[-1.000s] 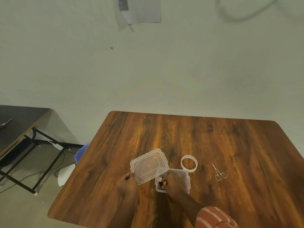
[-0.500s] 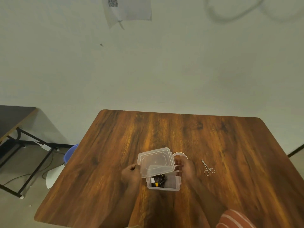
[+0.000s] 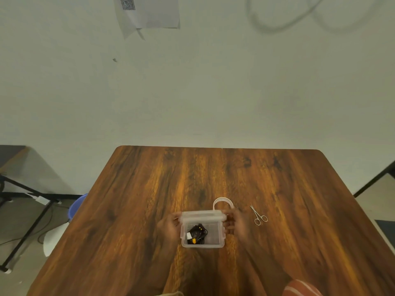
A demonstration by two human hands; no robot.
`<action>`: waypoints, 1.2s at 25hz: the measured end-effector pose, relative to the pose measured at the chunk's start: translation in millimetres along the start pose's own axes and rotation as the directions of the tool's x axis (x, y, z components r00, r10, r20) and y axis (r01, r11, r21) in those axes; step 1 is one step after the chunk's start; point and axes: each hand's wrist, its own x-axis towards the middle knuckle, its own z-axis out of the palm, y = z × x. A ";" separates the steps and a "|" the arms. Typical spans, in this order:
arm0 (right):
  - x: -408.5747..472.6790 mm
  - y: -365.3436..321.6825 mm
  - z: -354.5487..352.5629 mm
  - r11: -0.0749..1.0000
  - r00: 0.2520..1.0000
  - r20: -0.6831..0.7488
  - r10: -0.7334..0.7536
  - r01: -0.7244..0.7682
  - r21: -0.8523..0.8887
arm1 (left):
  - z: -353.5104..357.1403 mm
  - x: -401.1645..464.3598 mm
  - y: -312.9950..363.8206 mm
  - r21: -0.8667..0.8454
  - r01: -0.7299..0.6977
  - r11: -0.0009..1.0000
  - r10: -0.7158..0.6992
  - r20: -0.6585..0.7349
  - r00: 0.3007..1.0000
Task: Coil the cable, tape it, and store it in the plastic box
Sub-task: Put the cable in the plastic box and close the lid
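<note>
Both hands hold a clear lid over the far rim of the plastic box, the coiled cable inside.

The plastic box sits on the wooden counter near the middle of its near edge. The black cable, coiled, with yellow ends and a white tape tab, lies in the box's left half. The left hand grips the left end of the lid and the right hand grips the right end, fingers curled around its edges; the lid is tilted up along the box's far side. The tape roll lies just beyond the box, partly hidden. The scissors lie right of the right hand, apart from it.
</note>
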 end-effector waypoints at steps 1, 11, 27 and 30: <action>-2.6 3.1 0.5 0.999 0.999 -0.003 -0.034 0.034 -0.031 | -0.9 -1.1 -3.3 -0.008 -0.008 1.000 0.008 -0.001 1.000; -11.6 38.0 2.1 0.945 0.990 -0.091 -0.104 0.070 -0.320 | 3.7 -12.1 -21.6 0.280 -0.087 0.956 0.097 -0.024 0.995; -3.9 59.5 -1.3 0.954 0.982 -0.091 0.164 -0.181 -0.239 | 0.8 -0.4 -37.2 0.286 0.151 0.946 -0.185 0.093 0.978; -4.1 46.2 -6.4 0.940 0.943 0.021 0.333 -0.330 -0.087 | 1.8 18.0 -35.9 0.258 0.286 0.923 -0.335 0.171 0.927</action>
